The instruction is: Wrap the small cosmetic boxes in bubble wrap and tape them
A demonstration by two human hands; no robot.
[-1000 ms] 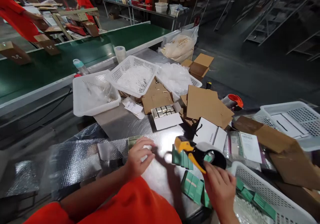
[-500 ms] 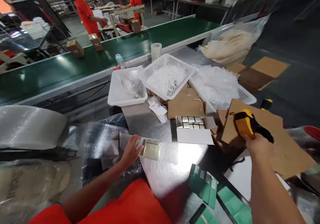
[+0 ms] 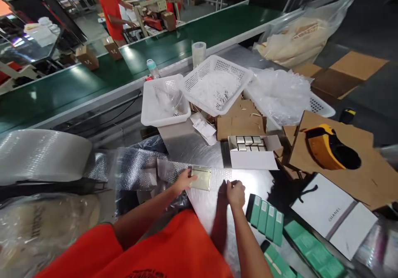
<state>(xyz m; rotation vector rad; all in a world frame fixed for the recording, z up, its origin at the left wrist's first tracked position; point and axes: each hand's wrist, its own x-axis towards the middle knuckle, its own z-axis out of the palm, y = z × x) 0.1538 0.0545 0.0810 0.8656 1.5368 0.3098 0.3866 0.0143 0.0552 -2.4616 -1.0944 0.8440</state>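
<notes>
A flat gold-coloured packet (image 3: pixel 201 178) lies on a strip of bubble wrap (image 3: pixel 169 170) that stretches across the metal table. My left hand (image 3: pixel 184 181) grips the packet's left edge, thumb on top. At the strip's right end is my right hand (image 3: pixel 236 193), its fingers bent together at the wrap's edge; what is between them is too small to make out. The yellow and black tape dispenser (image 3: pixel 321 145) rests on brown cardboard at the right, apart from both hands.
An open white box (image 3: pixel 253 160) of small silvery boxes stands behind my right hand. Green packets (image 3: pixel 265 218) and a white paper bag (image 3: pixel 336 213) lie at the right. White baskets (image 3: pixel 166 120) stand before the green conveyor (image 3: pixel 183 48). Two people are beyond it.
My right hand has let go of the yellow and black dispenser and moved left to the wrap's right end. My left hand stays at the gold packet. The view has shifted.
</notes>
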